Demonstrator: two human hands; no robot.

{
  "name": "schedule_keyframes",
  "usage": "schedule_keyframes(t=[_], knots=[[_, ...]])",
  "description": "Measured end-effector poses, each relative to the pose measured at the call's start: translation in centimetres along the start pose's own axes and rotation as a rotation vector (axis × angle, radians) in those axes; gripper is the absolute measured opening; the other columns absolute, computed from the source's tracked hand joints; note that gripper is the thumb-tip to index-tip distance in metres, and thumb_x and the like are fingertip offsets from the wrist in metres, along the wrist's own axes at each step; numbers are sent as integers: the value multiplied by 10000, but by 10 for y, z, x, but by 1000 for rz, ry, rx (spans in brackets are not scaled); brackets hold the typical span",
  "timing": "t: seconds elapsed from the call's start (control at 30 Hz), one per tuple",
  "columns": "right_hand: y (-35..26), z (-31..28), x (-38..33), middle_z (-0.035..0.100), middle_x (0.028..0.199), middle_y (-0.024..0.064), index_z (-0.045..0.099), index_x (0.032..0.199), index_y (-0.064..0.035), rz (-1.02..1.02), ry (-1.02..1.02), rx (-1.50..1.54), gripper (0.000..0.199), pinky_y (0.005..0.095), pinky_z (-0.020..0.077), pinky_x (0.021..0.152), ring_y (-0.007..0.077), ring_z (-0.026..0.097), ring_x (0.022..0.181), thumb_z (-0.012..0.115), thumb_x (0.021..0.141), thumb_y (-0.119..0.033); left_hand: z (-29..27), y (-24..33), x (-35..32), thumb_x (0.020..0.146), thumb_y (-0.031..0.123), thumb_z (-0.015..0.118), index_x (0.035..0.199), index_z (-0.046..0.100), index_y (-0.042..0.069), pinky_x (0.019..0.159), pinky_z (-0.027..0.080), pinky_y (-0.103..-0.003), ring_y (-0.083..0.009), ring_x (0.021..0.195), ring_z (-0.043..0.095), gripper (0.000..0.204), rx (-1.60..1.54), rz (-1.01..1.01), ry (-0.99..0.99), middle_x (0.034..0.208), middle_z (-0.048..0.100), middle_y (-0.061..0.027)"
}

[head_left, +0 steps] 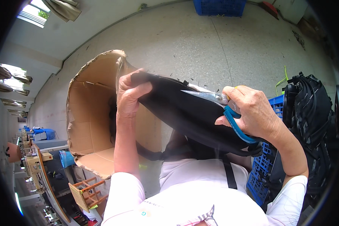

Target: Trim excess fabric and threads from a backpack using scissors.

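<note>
Fingers [139,90] of your left hand [129,98] curled over the upper end of one black bag [180,109], pinching it, likely to keep the fabric taut. Your right hand [252,111] closed around one pair of blue-handled scissors [224,107], blades lying flat on the bag's top edge. One open cardboard box [94,113] stood just left of the bag; a heap of black bags [309,124] lay to its right on blue crates [277,105].

A workshop: sewing stations [34,162], blue crates [219,6], cardboard box [94,109], concrete floor [199,41].
</note>
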State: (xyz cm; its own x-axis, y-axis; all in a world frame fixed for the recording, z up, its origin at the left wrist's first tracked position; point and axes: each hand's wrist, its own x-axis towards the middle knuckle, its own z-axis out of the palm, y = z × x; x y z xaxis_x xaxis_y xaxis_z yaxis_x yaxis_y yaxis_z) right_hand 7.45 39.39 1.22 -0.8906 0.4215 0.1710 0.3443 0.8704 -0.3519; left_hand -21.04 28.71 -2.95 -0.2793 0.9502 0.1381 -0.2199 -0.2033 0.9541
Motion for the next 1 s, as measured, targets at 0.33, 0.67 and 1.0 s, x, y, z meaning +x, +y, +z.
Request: schedule_keyframes(t=[0.33,0.67,1.0], knots=[[-4,-4,5,613,694,166,589,909,28,30,-37,103,594,306,514,586,254,624,615,624,732,-538,0,1,-2,665,114,752,725,625,26,592,388,-205,-91,642,507,166,27,13,-35,696,531,-4],[2,14,1,468,539,73,568,884,-1,-23,65,186,535,283,402,478,175,494,486,682,698,-490,9,3,1,639,130,763,706,625,23,571,351,-213,-90,621,459,187,64,1,-40,665,504,-1],[10,11,-22,487,618,60,545,1018,-13,305,9,585,725,265,379,536,154,491,569,648,653,-630,44,16,19,701,206,722,786,635,19,626,412,-208,-77,674,528,223,196,-141,-57,699,586,7]])
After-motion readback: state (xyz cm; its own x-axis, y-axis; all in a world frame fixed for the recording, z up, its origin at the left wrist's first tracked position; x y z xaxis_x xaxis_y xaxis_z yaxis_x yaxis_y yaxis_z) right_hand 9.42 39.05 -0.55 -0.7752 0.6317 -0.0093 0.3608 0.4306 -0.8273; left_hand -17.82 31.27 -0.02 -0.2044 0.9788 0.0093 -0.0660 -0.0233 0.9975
